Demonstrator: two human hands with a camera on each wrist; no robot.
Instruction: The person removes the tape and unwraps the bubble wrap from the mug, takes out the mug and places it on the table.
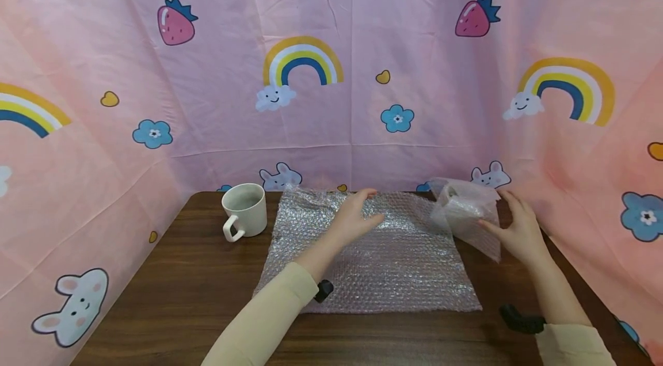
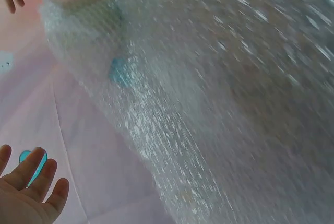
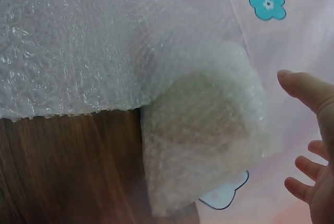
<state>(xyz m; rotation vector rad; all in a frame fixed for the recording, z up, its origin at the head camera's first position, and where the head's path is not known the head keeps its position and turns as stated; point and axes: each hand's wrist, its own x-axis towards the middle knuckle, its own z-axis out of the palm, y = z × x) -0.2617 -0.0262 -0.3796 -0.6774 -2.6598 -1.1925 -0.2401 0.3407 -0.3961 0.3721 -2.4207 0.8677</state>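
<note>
A sheet of bubble wrap [image 1: 383, 262] lies spread over the middle of the table. My left hand [image 1: 353, 217] hovers above it with fingers extended and thumb apart, holding nothing. At the sheet's right end, a bubble-wrapped bundle [image 1: 466, 210] encloses a pale, rounded object, blurred by the layers of film. Beside that bundle is my right hand [image 1: 518, 231], thumb and fingers spread. In the right wrist view, a gap shows between this right hand [image 3: 318, 130] and the wrapped bundle [image 3: 203, 125]. The left wrist view has the loose fingers of the left hand [image 2: 34, 187] beside the film.
A white mug [image 1: 247, 210] stands upright at the table's back left, its handle toward the front. The dark wooden table [image 1: 171, 297] ends against a pink patterned cloth [image 1: 352, 113] at the back and sides. Black straps [image 1: 520, 320] circle the wrists.
</note>
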